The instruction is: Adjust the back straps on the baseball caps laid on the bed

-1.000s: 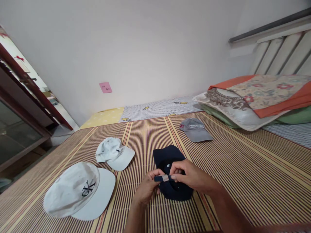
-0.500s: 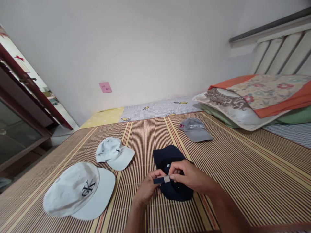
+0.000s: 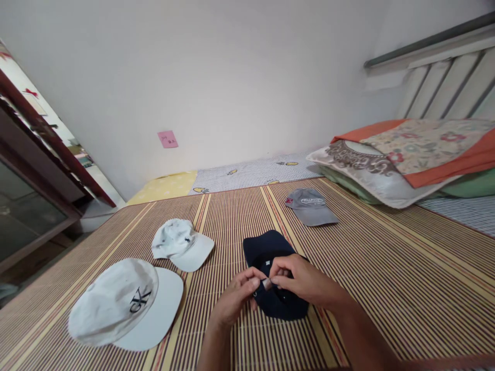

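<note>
A navy cap (image 3: 266, 243) lies with its inside facing up and its brim pointing away, at the lower middle. Both hands meet over its back strap, near a small metallic buckle (image 3: 267, 283). My left hand (image 3: 240, 294) pinches the strap on the buckle's left side, thumb on top. My right hand (image 3: 296, 275) pinches at the buckle's right side, its wrist over the cap's edge. Two white caps, a larger one with black letters (image 3: 116, 301) and a smaller one (image 3: 181, 245), sit to the left. Farther back on the right is a grey cap (image 3: 311, 206).
The caps rest on a striped bamboo mat (image 3: 232, 221). Pillows (image 3: 386, 180) with an orange-edged floral cover (image 3: 433, 147) are piled at the right, below a radiator (image 3: 448, 82). A pink note (image 3: 167, 139) is on the wall. A doorway shows at the left.
My left thumb has moved onto the strap beside the buckle, covering the strap end that showed before. My right hand and the navy cap have hardly moved.
</note>
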`<state>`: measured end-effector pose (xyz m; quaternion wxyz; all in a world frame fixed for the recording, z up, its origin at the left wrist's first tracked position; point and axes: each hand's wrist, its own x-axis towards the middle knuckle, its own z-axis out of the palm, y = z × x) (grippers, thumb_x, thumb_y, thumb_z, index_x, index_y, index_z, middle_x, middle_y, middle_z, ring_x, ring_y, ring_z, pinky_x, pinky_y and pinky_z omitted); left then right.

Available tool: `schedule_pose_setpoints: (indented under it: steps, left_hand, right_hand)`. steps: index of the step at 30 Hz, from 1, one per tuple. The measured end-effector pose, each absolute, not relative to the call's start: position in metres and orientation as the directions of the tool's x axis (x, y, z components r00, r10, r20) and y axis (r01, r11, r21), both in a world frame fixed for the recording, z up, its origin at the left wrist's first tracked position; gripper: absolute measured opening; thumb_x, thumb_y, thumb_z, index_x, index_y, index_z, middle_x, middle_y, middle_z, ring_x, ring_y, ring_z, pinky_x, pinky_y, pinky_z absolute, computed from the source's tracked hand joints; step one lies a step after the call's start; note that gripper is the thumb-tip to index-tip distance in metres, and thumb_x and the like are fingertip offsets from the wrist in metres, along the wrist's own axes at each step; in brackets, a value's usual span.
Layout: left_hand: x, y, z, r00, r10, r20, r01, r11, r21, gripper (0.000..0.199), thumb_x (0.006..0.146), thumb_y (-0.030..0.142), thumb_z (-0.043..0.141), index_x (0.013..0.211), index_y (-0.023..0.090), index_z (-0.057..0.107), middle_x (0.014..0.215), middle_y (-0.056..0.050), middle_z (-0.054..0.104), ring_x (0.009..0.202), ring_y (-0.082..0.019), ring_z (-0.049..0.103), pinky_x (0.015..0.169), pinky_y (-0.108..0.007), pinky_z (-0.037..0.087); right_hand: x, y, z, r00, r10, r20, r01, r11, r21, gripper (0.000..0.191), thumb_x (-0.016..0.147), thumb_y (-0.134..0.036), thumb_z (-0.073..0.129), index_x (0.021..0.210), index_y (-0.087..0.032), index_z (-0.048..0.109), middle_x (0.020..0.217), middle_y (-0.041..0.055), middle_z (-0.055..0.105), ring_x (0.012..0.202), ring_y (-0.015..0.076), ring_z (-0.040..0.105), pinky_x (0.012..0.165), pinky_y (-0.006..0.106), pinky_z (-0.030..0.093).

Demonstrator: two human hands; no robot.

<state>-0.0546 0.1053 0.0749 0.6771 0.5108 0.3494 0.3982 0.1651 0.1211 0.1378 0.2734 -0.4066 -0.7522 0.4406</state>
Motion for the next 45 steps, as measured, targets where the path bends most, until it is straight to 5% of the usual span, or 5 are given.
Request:
schedule_pose_setpoints:
  steps: [9,14,21,31,45]
  left_hand:
    - [-0.054,0.109,0.068,0.411,0.907,-0.09,-0.189,0.181,0.965,0.037,0.082,0.052,0.081,0.082,0.016,0.07,0.06,0.005,0.053,0.047,-0.005,0.041,0.044,-0.017,0.033]
    - [-0.053,0.11,0.067,0.397,0.912,-0.1,-0.183,0.186,0.965,0.037,0.083,0.05,0.08,0.08,0.015,0.068,0.061,0.005,0.052,0.05,-0.006,0.04,0.046,-0.018,0.033]
    - [-0.051,0.108,0.067,0.363,0.931,-0.045,-0.295,0.161,0.942,0.036,0.086,0.051,0.078,0.093,0.019,0.063,0.074,0.004,0.055,0.054,-0.007,0.043,0.045,-0.017,0.036]
    - [-0.05,0.108,0.075,0.345,0.939,-0.021,-0.332,0.143,0.932,0.037,0.086,0.05,0.079,0.087,0.02,0.056,0.07,0.006,0.05,0.055,-0.007,0.045,0.047,-0.017,0.042]
    - [-0.052,0.112,0.074,0.195,0.978,0.072,-0.203,-0.032,0.979,0.029,0.081,0.042,0.083,0.091,0.019,0.068,0.099,-0.002,0.064,0.069,-0.01,0.055,0.056,-0.021,0.045]
  right_hand:
    - [0.165,0.121,0.136,-0.504,0.862,0.056,0.391,0.285,-0.875,0.012,0.085,-0.017,0.062,0.091,-0.019,0.073,0.079,-0.0006,0.069,0.075,0.0147,0.062,0.069,0.026,0.046]
    - [0.162,0.119,0.141,-0.551,0.832,0.074,0.378,0.327,-0.866,0.028,0.076,-0.01,0.066,0.101,-0.02,0.074,0.089,-0.0002,0.071,0.08,0.0156,0.062,0.074,0.027,0.047]
    - [0.152,0.121,0.136,-0.55,0.823,0.138,0.366,0.387,-0.846,0.025,0.075,-0.005,0.068,0.091,-0.022,0.073,0.095,0.0003,0.074,0.095,0.0184,0.067,0.086,0.029,0.046]
    - [0.155,0.12,0.133,-0.531,0.837,0.13,0.423,0.395,-0.816,0.013,0.081,-0.011,0.068,0.089,-0.021,0.071,0.089,-0.0007,0.071,0.088,0.0177,0.065,0.079,0.029,0.043]
    - [0.152,0.122,0.136,-0.453,0.882,0.133,0.528,0.385,-0.757,0.014,0.081,-0.008,0.067,0.087,-0.021,0.066,0.083,-0.0012,0.067,0.078,0.0153,0.058,0.072,0.027,0.039]
